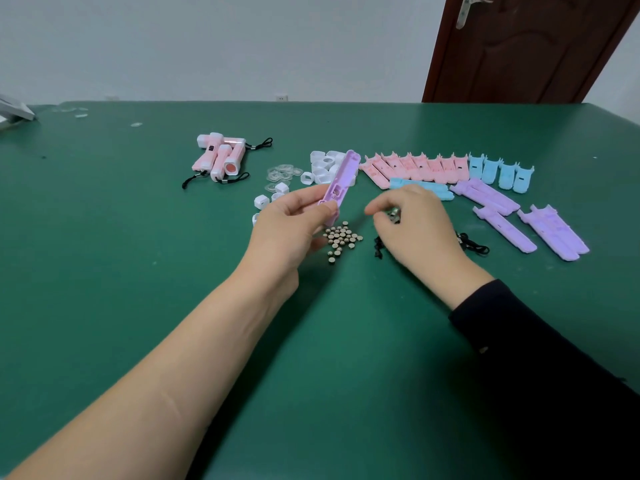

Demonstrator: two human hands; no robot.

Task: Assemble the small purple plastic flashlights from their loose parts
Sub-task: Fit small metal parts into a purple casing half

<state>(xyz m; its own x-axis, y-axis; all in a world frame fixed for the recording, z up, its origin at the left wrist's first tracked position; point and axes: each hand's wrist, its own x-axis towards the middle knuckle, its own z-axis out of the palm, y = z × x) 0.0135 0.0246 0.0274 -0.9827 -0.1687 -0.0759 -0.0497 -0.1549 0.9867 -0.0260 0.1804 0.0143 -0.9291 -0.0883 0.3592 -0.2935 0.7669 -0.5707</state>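
Left hand [287, 225] clamps a purple shell [337, 183] as right hand [414, 228] pinches a tiny metal part [394, 215], liable to drop among batteries [341, 239] near its fingers.

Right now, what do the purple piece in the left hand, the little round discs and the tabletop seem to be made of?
Long purple half-shell in the left hand: moulded plastic, matte, with ribs inside. Small round silvery discs: probably metal button cells, given their shine. Green tabletop: smooth, faintly glossy covering, perhaps vinyl or rubber; cannot tell which.

Green table [138, 271]; purple shell [337, 183]; pink flashlights [220, 155] (white caps).
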